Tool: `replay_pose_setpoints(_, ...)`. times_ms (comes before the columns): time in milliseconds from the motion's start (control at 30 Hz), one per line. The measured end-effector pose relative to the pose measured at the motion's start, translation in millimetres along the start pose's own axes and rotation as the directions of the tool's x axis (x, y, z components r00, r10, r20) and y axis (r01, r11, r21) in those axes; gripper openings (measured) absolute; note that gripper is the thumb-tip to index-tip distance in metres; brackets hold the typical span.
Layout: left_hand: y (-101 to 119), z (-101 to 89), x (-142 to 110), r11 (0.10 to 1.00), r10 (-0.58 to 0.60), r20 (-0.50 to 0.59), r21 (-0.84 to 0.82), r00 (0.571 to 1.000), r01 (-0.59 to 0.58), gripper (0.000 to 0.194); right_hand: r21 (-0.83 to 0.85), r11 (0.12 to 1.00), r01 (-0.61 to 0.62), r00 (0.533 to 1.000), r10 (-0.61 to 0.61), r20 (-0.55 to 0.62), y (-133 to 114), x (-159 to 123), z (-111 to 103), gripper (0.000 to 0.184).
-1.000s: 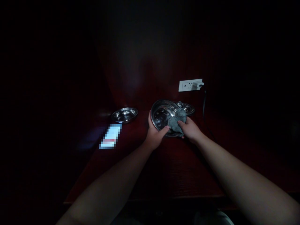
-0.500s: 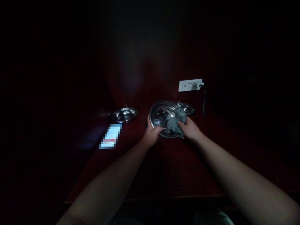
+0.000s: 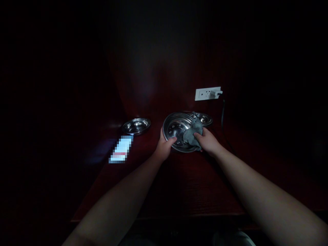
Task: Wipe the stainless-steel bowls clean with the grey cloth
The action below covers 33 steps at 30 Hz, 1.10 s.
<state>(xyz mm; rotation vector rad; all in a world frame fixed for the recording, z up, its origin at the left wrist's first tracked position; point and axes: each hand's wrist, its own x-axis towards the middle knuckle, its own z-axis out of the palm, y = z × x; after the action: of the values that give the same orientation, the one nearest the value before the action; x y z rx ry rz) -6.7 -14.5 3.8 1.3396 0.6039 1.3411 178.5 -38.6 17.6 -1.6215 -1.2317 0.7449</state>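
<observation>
A shiny metal bowl (image 3: 176, 128) is tilted toward me above the table, its inside showing small round marks. My left hand (image 3: 165, 145) grips its left rim, thumb over the edge and fingers behind the wall. At the right rim my right hand (image 3: 208, 141) is closed on a grey cloth (image 3: 194, 136), which is folded over the edge and lies against the inside of the bowl. The right fingers behind the rim are mostly hidden. Behind the cloth, another metal dish (image 3: 207, 119) is partly covered from view.
On the left of the dark red table (image 3: 189, 191) sits a shallow metal dish (image 3: 136, 126), with a lit, blurred-out phone screen (image 3: 121, 149) in front of it. A white wall socket (image 3: 207, 93) holds a plug, and its dark cable (image 3: 223, 114) hangs down at the right.
My left hand has shifted slightly left along the rim, its thumb moving away from the cloth. The bowl has turned and dropped a little. My right hand keeps the cloth at the right rim.
</observation>
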Motion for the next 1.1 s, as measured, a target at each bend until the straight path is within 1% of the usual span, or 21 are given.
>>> replay_pose_setpoints(100, 1, 4.7, -4, 0.999, 0.043, 0.007, 0.014, 0.999, -0.043, 0.087, 0.038, 0.999, -0.008, 1.0, 0.009, -0.014, -3, -1, 1, 0.026)
replay_pose_setpoints(200, 2, 9.4, -6, 0.985, 0.159, 0.078, 0.054, 0.984, -0.163, 0.1, 0.065, 0.998, -0.026, 0.999, 0.028, -0.021, -6, -2, 2, 0.023)
replay_pose_setpoints(267, 2, 11.2, -6, 0.971, 0.219, 0.119, 0.075, 0.968, -0.229, 0.105, 0.077, 0.997, -0.027, 0.999, 0.029, -0.016, -6, -3, 3, 0.022)
replay_pose_setpoints(333, 2, 11.8, -5, 0.966, 0.235, 0.134, 0.082, 0.963, -0.247, 0.105, 0.084, 0.996, -0.013, 1.0, 0.014, -0.013, -6, -3, 4, 0.021)
replay_pose_setpoints(467, 0, 9.8, -2, 0.973, 0.207, 0.13, 0.079, 0.97, -0.218, 0.102, 0.08, 0.997, 0.014, 1.0, -0.013, -0.009, -3, -3, 4, 0.023)
replay_pose_setpoints(633, -2, 5.9, 2, 0.98, 0.171, 0.114, 0.085, 0.979, -0.181, 0.1, 0.039, 0.999, 0.013, 1.0, -0.013, 0.003, 1, -1, 3, 0.025)
replay_pose_setpoints(800, -4, 3.3, 4, 0.995, 0.072, 0.127, 0.055, 0.989, -0.079, 0.1, 0.013, 0.999, 0.03, 1.0, -0.03, 0.006, 2, 1, 1, 0.026)
replay_pose_setpoints(867, -4, 2.3, 3, 0.998, 0.05, 0.133, 0.041, 0.99, -0.056, 0.099, 0.012, 1.0, 0.029, 1.0, -0.029, 0.006, 1, 1, 0, 0.026)
replay_pose_setpoints(1100, 1, -2.7, 4, 0.996, 0.058, 0.118, 0.054, 0.991, -0.065, 0.085, 0.035, 0.999, 0.005, 1.0, -0.006, 0.016, 1, 2, -3, 0.03)
